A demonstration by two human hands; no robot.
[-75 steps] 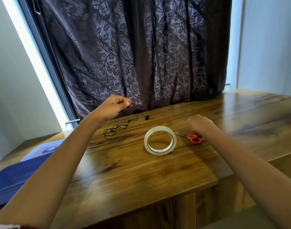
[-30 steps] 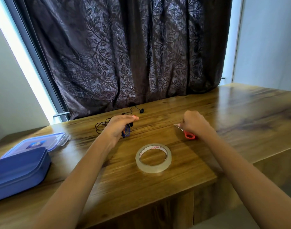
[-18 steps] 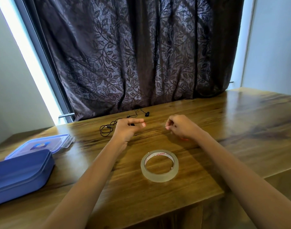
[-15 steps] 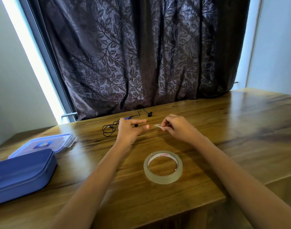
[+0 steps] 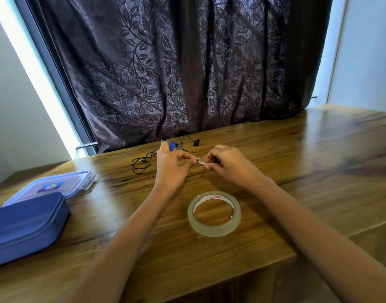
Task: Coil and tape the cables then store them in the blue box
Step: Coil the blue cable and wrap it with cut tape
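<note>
Two hands meet at twelve o'clock of the roll: left hand grips a limp-looking coil, right hand pinches a probably flimsy strip by its end.

Home room: wooden table against window, dark leaf-patterned curtain, plain painted walls.

Right hand left the scissors, now pinches a tape strip beside the left hand gripping the cable.

Position: worn on the person's head.
Facing: forward and down, toward dark leaf-patterned curtain.
Nearness: close above brown wooden table.
</note>
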